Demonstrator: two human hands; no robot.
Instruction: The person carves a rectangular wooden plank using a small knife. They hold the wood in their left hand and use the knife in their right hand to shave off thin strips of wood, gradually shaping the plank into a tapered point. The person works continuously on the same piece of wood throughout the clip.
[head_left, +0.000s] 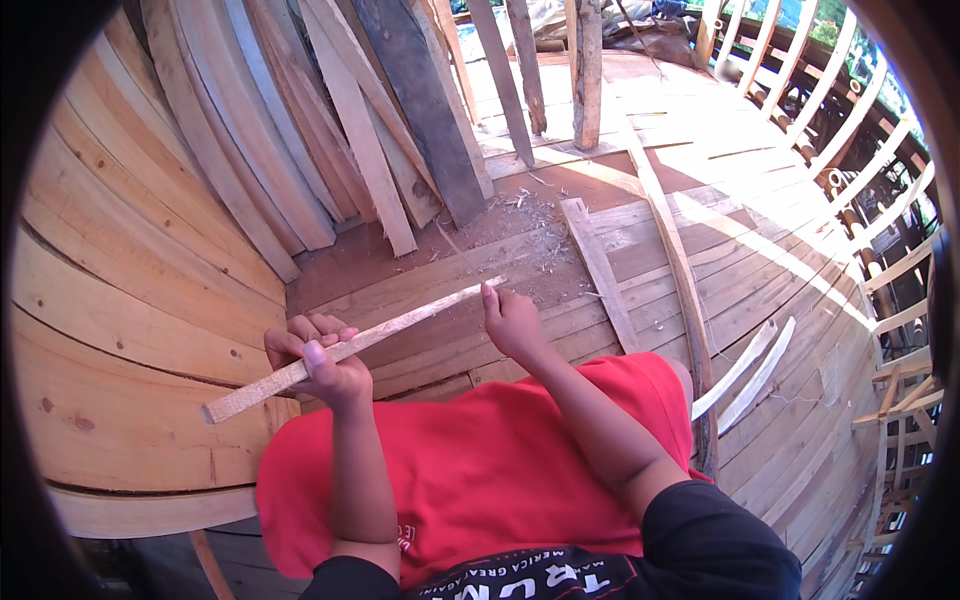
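A narrow, pale wooden strip [400, 325] slants across in front of me, its lower end at the left and its far end up toward the right. My left hand [325, 358] is closed round it near the lower end, thumb on top, and the blunt end sticks out past the hand. At the other end my right hand [512, 318] is closed on the strip, thumb raised along it. The tip there lies partly behind the fingers. Both hands are above my lap, which is covered in red cloth [480, 450].
Long boards [330, 130] lean upright at the far left beside a curved plank wall [130, 350]. Wood shavings [545, 235] litter the plank floor. A short board [600, 270], a long curved batten [660, 220] and two pale curved strips [750, 375] lie to the right. Slatted ribs [860, 110] edge the far right.
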